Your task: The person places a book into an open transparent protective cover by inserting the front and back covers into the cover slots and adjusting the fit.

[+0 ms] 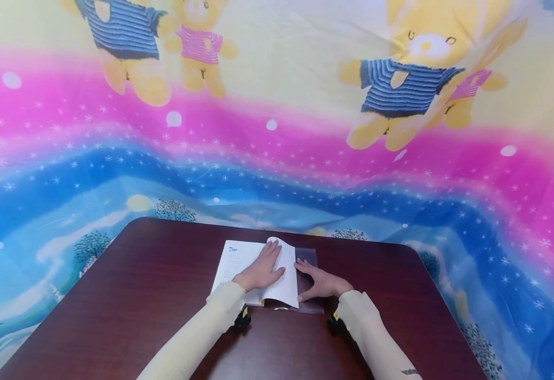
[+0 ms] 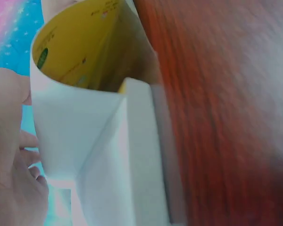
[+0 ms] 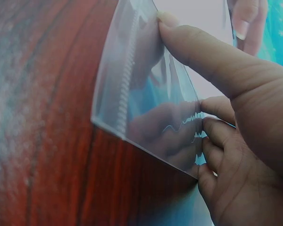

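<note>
A book [image 1: 231, 264] lies open on the table, its left page white with a blue logo and small print. My left hand [image 1: 260, 269] rests, fingers extended, on a bowed white sheet [image 1: 287, 282] at its right. The left wrist view shows this sheet [image 2: 61, 122] curling beside the thick page block [image 2: 144, 155], its inner face yellow and printed. Clear plastic [image 1: 311, 307] extends beyond the sheet's right edge. There my right hand [image 1: 322, 282] has thumb and fingers spread. In the right wrist view its thumb [image 3: 203, 52] and fingertips touch the plastic [image 3: 148, 122] near its edge.
The dark red-brown wooden table [image 1: 163, 285] has rounded far corners. Behind and around it hangs a cloth [image 1: 277, 148] printed with bears, snowflakes and trees. Black devices with yellow marks sit at both wrists, the left one [image 1: 242, 319] close to the book's near edge.
</note>
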A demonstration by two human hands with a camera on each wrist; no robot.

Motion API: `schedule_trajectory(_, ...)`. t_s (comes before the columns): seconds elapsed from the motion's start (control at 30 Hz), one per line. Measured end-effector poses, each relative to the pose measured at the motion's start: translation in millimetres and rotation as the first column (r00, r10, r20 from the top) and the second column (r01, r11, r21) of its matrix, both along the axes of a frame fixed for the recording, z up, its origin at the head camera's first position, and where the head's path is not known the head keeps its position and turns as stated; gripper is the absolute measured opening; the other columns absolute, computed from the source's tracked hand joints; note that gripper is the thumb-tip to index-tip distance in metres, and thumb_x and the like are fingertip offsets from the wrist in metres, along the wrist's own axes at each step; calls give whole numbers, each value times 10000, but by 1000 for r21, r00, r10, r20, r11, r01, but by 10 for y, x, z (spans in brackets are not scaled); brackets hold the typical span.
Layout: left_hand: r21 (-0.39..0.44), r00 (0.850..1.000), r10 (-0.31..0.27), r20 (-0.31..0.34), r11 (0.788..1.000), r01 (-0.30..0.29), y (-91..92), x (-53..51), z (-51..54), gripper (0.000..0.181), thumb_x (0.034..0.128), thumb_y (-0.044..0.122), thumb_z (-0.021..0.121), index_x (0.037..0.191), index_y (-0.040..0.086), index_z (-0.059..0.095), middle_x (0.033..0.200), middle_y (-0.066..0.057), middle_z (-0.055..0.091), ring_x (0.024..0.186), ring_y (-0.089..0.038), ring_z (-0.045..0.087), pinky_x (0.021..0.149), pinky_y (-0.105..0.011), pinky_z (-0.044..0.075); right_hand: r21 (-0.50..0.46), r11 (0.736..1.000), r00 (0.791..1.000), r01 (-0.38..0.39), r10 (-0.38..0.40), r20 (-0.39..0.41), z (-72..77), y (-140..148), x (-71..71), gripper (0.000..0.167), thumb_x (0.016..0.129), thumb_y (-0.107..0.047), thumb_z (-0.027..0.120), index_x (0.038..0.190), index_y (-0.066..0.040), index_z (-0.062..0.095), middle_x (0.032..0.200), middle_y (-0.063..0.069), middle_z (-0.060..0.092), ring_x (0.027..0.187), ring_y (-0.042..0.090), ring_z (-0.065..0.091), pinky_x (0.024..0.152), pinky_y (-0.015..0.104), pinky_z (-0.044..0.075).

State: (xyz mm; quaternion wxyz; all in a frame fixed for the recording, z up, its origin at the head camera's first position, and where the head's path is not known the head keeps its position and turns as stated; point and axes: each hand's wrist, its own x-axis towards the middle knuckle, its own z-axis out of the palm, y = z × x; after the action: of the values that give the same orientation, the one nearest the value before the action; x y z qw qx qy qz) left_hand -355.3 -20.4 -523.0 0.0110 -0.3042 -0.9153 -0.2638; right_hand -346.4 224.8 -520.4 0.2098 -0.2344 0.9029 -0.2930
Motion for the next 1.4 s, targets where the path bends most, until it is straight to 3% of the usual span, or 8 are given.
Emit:
schedule_trajectory(0.23,-33,1000,-21,5,999,21,-25,1,-82,624,1057,249,435,1548,-106,287,1660,-286,154,1556,-435,94,1263,-519,153,-3,1000,1000,-7,7,1,-1,4,-3,1056,809,-366,867,1633,-148,243,1708,140,131,1568,380,109,1192,614,284)
schedule_trajectory(0.53,11,999,11,-39,1000,-10,33,20,-156,606,1042,227,429,1538,-102,317,1667,-261,164,1549,-439,123,1257,-523,177,-12,1000,1000,-9,9,5,20,0,13,1043,822,-335,862,1631,-123,238,1706,157,124,1568,386,92,1196,617,273)
schedule_trajectory(0.83,-7,997,33,-71,999,-34,59,36,-132,609,1038,242,424,1532,-103,333,1648,-248,249,1548,-421,161,1263,-498,174,0,1000,1000,6,-6,-6,35,-10,20,1043,810,-340,872,1629,-141,258,1703,153,143,1568,379,112,1189,609,294)
schedule_trajectory(1.4,-60,995,34,-98,997,-40,172,25,-202,589,1036,251,412,1489,-126,399,1614,-264,320,1529,-423,225,1256,-476,204,-28,1000,1000,4,-4,-3,24,22,41,1015,823,-292,865,1622,-112,267,1702,132,162,1572,371,82,1206,610,252)
